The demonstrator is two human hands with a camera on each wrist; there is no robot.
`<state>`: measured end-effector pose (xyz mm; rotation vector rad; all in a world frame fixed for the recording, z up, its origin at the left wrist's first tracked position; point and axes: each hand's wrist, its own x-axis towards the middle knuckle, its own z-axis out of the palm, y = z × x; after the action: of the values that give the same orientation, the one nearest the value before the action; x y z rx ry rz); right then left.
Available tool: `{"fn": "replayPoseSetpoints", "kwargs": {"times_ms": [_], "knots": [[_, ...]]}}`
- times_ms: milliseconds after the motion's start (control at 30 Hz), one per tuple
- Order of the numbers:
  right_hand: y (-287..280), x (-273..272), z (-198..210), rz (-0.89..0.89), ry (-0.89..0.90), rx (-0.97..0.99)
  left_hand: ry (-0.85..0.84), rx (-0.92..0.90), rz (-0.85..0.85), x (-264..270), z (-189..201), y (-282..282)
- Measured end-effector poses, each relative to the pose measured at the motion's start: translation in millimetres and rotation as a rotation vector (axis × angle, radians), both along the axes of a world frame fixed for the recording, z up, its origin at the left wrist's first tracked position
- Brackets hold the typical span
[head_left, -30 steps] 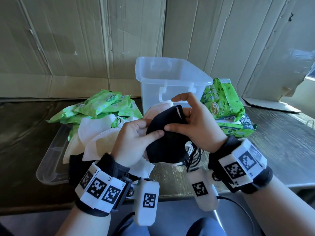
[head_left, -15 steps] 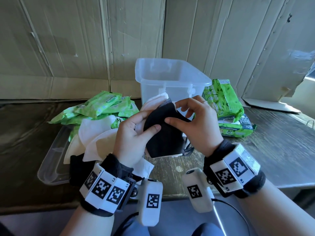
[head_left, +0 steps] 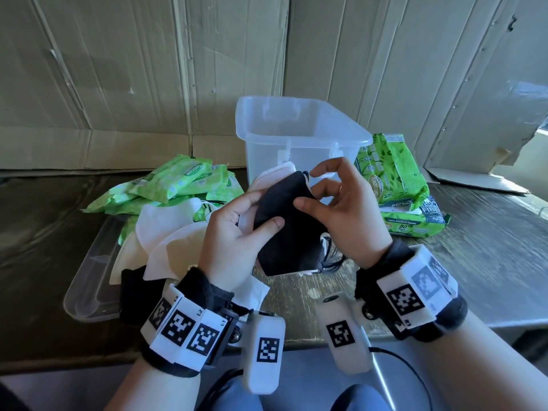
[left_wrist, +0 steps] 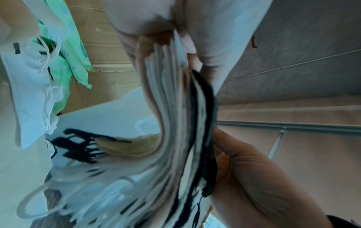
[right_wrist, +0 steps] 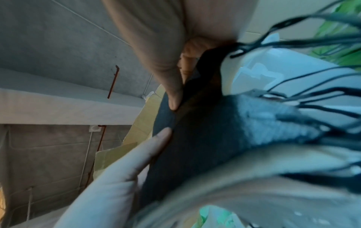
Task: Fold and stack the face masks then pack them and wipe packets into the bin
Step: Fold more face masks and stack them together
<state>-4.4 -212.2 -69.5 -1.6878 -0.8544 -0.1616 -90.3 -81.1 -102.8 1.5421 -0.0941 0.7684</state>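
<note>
Before one bin [head_left: 299, 134]: two hands [head_left: 228, 235] [head_left: 347, 221] gripping mask stack [head_left: 284, 223].

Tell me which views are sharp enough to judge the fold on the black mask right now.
Head view: sharp and evenly lit, black mask clear between left hand and right hand. Left wrist view: heavily smeared, the masks' edges streak. Right wrist view: motion-blurred, ear loops streaked, bluish cast; the thumb on the mask is readable, the fold is not.

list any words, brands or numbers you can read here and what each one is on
"SaniCare": small wipe packet atop the left green pile.
"SaniCare": large wipe pack right of the bin.
"80" and "FIBRE": lower wipe pack beneath it; the finer print is too small.
"L2", "L1": left wrist marker band.
The remaining packet print is unreadable.
</note>
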Motion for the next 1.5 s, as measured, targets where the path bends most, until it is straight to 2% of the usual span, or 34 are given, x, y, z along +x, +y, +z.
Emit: {"fn": "replayPoseSetpoints", "kwargs": {"times_ms": [167,333,500,700,967,1067,1167,1233,1500], "knots": [[1,3,2,0.101,0.152,0.039,-0.01,-0.018,-0.008,0,-2,2],[1,4,2,0.12,0.209,0.036,-0.037,-0.022,-0.026,1,-3,3],[2,6,0,0.0,0.032,-0.133,-0.063,-0.001,-0.044,1,-2,2],[-2,3,-2,-0.151,-0.127,-0.128,-0.116,0.041,-0.099,2,-5,3],[-7,7,-6,-0.097,-0.12,-0.186,-0.087,0.051,-0.173,0,-2,-7],[-6,3,-4,-0.065,-0.155,-0.202,-0.083,0.07,-0.145,-2,0,-8],[-7,0,2,-0.026,-0.216,-0.307,-0.056,0.023,-0.104,-3,2,-7],[-8,-1,7,-0.014,-0.249,-0.371,-0.021,0.061,-0.05,-4,2,-7],[-7,1,11,-0.036,-0.324,-0.387,0.043,0.176,0.085,-3,3,-2]]}}
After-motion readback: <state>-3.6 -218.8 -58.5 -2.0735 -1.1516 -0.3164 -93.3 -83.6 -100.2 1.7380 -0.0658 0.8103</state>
